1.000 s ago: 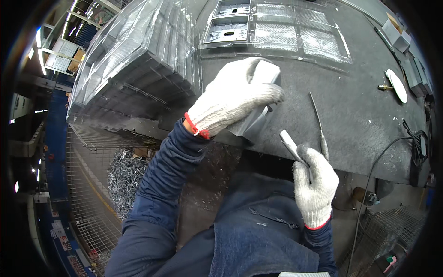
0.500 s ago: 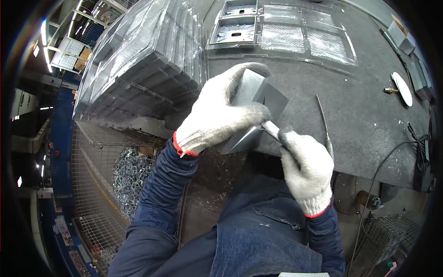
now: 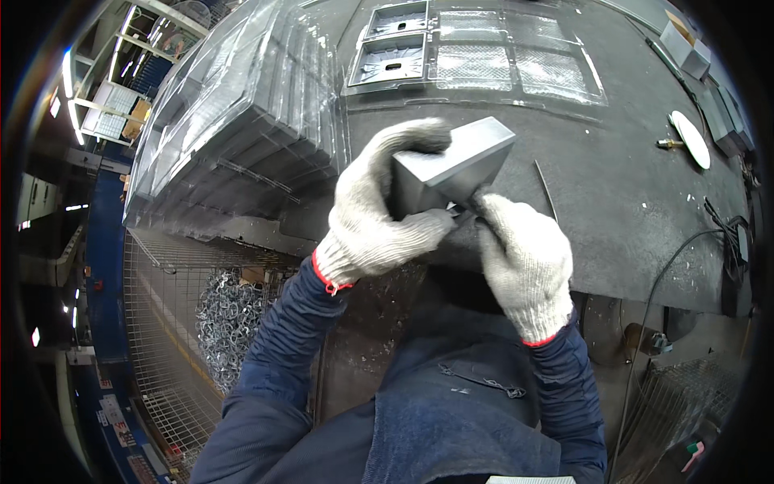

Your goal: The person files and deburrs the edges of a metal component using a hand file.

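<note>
My gloved left hand (image 3: 379, 198) is closed around one end of a grey, box-shaped metal part (image 3: 468, 149), its fingers behind and its thumb at the lower edge. The part is tilted above the near edge of the workbench, its smooth, bright narrow face turned up. My gloved right hand (image 3: 528, 258) is closed in a pinch at the part's lower right edge, close to the left thumb. A small shiny tip shows between the two hands; the rest of what the right fingers hold is hidden.
Clear plastic trays (image 3: 242, 105) are stacked at the left. Another tray (image 3: 516, 97) with two grey parts (image 3: 391, 60) lies at the back. A thin rod (image 3: 546, 189), a white disc (image 3: 691, 141) and a cable (image 3: 685, 246) are at the right. Metal clips fill a wire basket (image 3: 141, 323).
The part has been turned, so its narrow bright face now points up. My right hand has moved up and left against its edge; the small light-coloured tool seen in it earlier is now mostly hidden.
</note>
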Demonstrator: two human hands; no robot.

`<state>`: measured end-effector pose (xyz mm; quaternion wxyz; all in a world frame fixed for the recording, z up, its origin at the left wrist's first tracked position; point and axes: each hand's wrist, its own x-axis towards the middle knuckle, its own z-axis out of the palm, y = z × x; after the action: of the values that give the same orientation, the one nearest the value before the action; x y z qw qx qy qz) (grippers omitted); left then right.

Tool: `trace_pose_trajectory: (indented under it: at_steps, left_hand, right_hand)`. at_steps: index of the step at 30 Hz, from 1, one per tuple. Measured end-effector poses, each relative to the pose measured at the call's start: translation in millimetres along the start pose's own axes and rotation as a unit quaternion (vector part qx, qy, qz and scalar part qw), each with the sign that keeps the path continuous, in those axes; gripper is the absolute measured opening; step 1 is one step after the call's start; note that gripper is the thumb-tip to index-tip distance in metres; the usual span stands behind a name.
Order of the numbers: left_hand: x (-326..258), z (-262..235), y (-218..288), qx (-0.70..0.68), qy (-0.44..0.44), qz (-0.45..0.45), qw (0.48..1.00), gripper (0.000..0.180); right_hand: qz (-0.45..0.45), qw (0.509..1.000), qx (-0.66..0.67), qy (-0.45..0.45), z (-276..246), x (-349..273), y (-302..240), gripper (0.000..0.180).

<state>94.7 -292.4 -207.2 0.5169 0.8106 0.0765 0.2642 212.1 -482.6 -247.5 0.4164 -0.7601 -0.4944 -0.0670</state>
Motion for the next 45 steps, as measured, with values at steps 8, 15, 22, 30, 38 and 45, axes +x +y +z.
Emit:
trace_pose_trajectory:
  at_steps: [8,15,22,30,38,45]
  left_hand:
    - [-21.0,6.5,1.7,0.027,0.038,0.017,0.999,0.075]
    - [-33.1,5.8,-2.9,0.105,0.016,0.059,0.993,0.07]
    - [-25.7,7.9,-0.5,0.078,0.032,0.035,0.996,0.072]
    - [-32.0,8.4,-7.1,0.077,0.075,0.026,0.994,0.072]
    - [-39.8,9.1,-10.2,0.022,0.099,-0.017,0.995,0.076]
    - [-47.0,6.8,-18.8,0.002,0.113,0.007,0.994,0.076]
  right_hand:
    - [0.097,0.989,0.111,0.009,-6.7,-22.3,-17.8,0.025]
    - [0.146,0.974,0.161,-0.065,-8.6,-17.3,-31.9,0.028]
    - [0.112,0.988,0.109,0.01,10.5,-14.5,-28.8,0.023]
    - [0.164,0.966,0.199,-0.034,-18.4,-37.0,-32.9,0.021]
    - [0.32,0.894,0.308,-0.061,-21.6,-28.8,-21.4,0.024]
    - [0.297,0.897,0.325,-0.044,-19.0,-30.7,-21.8,0.028]
